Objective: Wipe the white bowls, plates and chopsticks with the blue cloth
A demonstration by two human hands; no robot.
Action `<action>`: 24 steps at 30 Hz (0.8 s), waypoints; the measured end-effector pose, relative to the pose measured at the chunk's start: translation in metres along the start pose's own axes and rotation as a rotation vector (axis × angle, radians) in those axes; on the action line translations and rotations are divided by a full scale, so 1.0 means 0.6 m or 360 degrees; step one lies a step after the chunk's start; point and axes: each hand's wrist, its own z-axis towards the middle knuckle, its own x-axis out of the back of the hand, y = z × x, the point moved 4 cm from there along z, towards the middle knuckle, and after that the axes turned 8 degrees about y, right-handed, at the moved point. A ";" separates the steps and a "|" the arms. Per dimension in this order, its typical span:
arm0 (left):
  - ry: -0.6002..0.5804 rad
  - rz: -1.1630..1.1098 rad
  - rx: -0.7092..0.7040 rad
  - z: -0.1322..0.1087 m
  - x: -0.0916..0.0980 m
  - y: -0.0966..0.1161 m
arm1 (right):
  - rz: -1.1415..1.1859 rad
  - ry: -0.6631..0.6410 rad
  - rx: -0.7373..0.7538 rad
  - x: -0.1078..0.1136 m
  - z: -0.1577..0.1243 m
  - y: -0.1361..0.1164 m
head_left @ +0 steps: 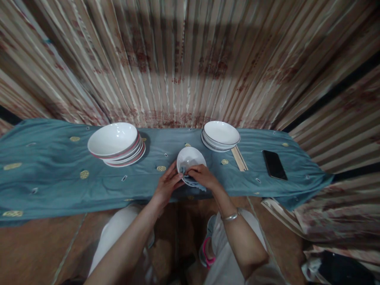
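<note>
A small white bowl [192,154] is tilted toward me near the front edge of the table. My left hand [170,182] grips its left side, thumb at the rim and fingers around the outside. With closed fingers, my right hand [203,175] presses a blue-grey cloth [192,182] against the inside of the bowl at its near rim. Part of the cloth hangs over that rim, below my right hand. The fingertips of my right hand are partly hidden in the cloth.
White bowls with red rims [115,138] are stacked at the left. Another stack of dark-rimmed white dishes [222,133] stands right of centre, with wooden chopsticks [239,158] beside it. A black phone [274,164] lies farther right on the blue tablecloth [59,178]. Pleated curtains [190,59] hang behind.
</note>
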 end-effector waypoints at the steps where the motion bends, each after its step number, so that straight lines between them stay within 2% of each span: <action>1: 0.0006 -0.0003 0.0004 0.000 0.000 0.000 | 0.0106 0.0006 -0.0008 -0.003 0.001 0.001; 7: 0.0007 -0.0030 0.0004 -0.001 0.001 0.000 | 0.0679 0.0000 -0.0007 -0.017 0.003 0.003; 11: 0.0024 -0.0040 0.0004 0.000 0.002 -0.002 | 0.0843 -0.0028 -0.0036 -0.023 0.002 0.003; 17: 0.0026 -0.0026 -0.0015 0.001 0.003 -0.003 | 0.0792 0.0069 0.0132 -0.024 0.004 -0.004; 24: 0.0000 -0.0029 -0.0021 0.004 0.005 -0.005 | 0.0447 0.0145 0.0285 -0.026 0.013 -0.001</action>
